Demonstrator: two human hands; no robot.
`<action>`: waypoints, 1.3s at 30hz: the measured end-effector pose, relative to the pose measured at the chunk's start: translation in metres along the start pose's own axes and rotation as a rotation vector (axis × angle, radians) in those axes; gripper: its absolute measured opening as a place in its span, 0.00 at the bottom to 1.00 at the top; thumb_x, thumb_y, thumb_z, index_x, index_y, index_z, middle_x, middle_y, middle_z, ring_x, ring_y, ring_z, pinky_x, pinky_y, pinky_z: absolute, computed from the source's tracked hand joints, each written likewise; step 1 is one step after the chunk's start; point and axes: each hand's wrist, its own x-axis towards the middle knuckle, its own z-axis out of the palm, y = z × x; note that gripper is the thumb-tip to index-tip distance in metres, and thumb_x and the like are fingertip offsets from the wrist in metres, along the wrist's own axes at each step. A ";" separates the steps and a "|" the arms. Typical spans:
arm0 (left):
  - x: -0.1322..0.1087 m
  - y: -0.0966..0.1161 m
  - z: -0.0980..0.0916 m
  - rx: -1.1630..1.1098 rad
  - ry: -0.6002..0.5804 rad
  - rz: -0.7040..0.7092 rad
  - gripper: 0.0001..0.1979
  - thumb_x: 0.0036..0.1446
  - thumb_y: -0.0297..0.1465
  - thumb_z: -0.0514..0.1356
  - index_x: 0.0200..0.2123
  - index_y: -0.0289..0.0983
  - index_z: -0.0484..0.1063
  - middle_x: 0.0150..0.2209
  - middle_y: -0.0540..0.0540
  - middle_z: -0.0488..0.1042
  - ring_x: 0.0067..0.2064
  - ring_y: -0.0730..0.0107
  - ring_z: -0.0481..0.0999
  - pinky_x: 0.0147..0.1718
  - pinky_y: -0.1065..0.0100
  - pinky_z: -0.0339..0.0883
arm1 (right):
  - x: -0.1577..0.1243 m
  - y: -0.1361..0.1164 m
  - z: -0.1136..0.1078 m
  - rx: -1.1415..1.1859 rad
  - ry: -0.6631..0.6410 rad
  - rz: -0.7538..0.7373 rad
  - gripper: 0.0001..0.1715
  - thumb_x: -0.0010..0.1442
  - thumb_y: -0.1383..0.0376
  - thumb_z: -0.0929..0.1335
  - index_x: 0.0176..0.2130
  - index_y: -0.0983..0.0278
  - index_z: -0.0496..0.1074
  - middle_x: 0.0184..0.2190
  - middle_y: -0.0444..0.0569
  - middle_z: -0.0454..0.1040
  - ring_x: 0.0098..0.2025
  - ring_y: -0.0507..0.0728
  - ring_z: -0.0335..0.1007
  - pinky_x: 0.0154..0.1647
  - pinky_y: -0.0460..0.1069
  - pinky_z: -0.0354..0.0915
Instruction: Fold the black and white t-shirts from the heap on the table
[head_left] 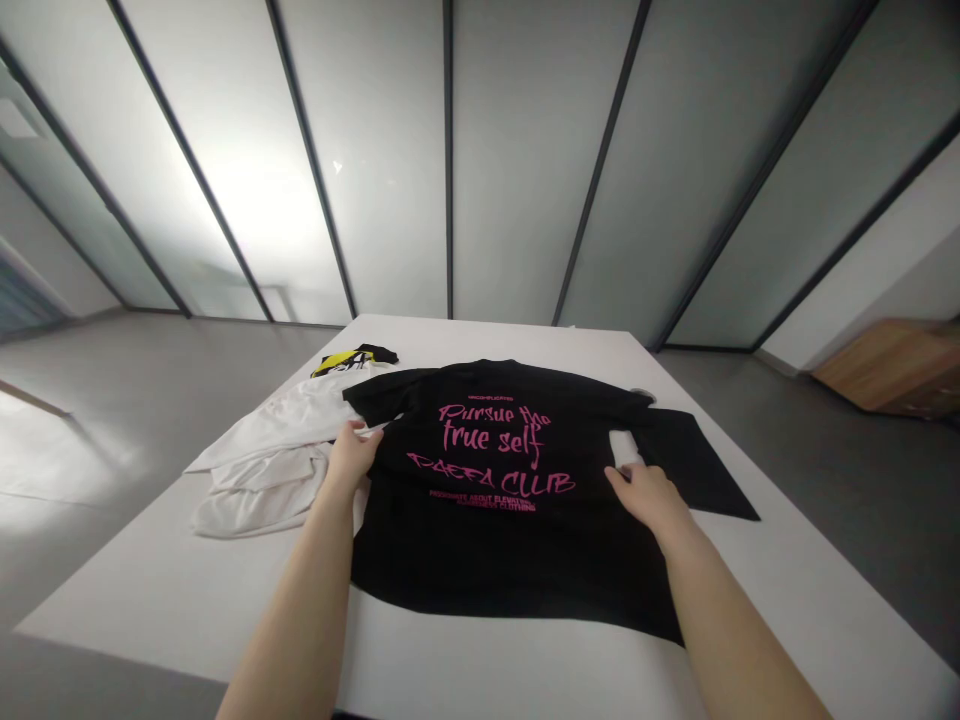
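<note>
A black T-shirt [480, 545] with pink lettering lies spread on a white table [480, 665], its collar toward the far side and its hem toward me. My left hand [354, 458] is closed in a pinch on the shirt's left side, just below the sleeve. On the opposite side, my right hand [651, 495] pinches the shirt's right edge below the other sleeve, thumb and fingers together. White shows through the gap between that sleeve and the body. Beside my left hand lie crumpled white garments [262, 490], partly covered by the shirt's left sleeve.
A yellow and black printed cloth [352, 360] lies at the table's far left. Right of the shirt is a flat black piece [701, 470], its material unclear. A small round object [643, 397] sits partly hidden behind the right sleeve. Frosted panels stand beyond; a wooden piece [892, 375] is at right.
</note>
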 end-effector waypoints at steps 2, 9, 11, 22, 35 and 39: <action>-0.002 0.000 -0.002 0.084 -0.083 -0.028 0.25 0.56 0.40 0.70 0.53 0.36 0.70 0.35 0.41 0.81 0.33 0.53 0.83 0.27 0.64 0.72 | -0.001 0.006 -0.003 0.092 -0.118 -0.038 0.29 0.63 0.47 0.70 0.47 0.67 0.82 0.44 0.67 0.82 0.48 0.74 0.81 0.51 0.63 0.73; -0.009 0.005 0.005 -0.081 -0.211 0.124 0.25 0.60 0.36 0.64 0.59 0.40 0.68 0.36 0.46 0.81 0.31 0.59 0.81 0.28 0.64 0.74 | -0.009 0.001 -0.015 0.727 -0.100 -0.041 0.21 0.65 0.47 0.68 0.46 0.58 0.79 0.45 0.55 0.85 0.48 0.66 0.82 0.45 0.54 0.75; -0.006 0.006 0.011 -0.125 -0.122 0.194 0.24 0.62 0.36 0.63 0.61 0.40 0.69 0.39 0.44 0.82 0.36 0.59 0.83 0.36 0.62 0.77 | -0.007 0.003 -0.015 0.785 -0.051 -0.015 0.22 0.66 0.46 0.67 0.48 0.58 0.77 0.45 0.55 0.84 0.47 0.65 0.82 0.44 0.53 0.75; -0.005 0.003 0.019 0.121 -0.095 0.394 0.29 0.60 0.30 0.65 0.64 0.38 0.67 0.58 0.33 0.77 0.60 0.47 0.77 0.60 0.50 0.69 | 0.010 0.017 -0.002 0.464 0.062 0.025 0.38 0.64 0.46 0.69 0.63 0.66 0.69 0.56 0.63 0.79 0.57 0.68 0.77 0.57 0.58 0.70; -0.078 0.042 0.055 0.406 -0.471 0.746 0.08 0.64 0.36 0.63 0.31 0.43 0.72 0.30 0.47 0.76 0.33 0.60 0.76 0.37 0.63 0.65 | -0.003 0.004 -0.004 0.170 0.276 -0.070 0.25 0.67 0.62 0.63 0.60 0.65 0.69 0.52 0.64 0.77 0.54 0.69 0.75 0.53 0.58 0.68; -0.089 0.041 0.061 0.397 -0.647 0.893 0.06 0.61 0.37 0.68 0.37 0.42 0.79 0.40 0.42 0.80 0.45 0.53 0.78 0.50 0.58 0.68 | -0.015 -0.016 -0.017 0.171 0.346 -0.183 0.16 0.63 0.59 0.66 0.49 0.62 0.73 0.46 0.61 0.77 0.51 0.69 0.74 0.52 0.59 0.68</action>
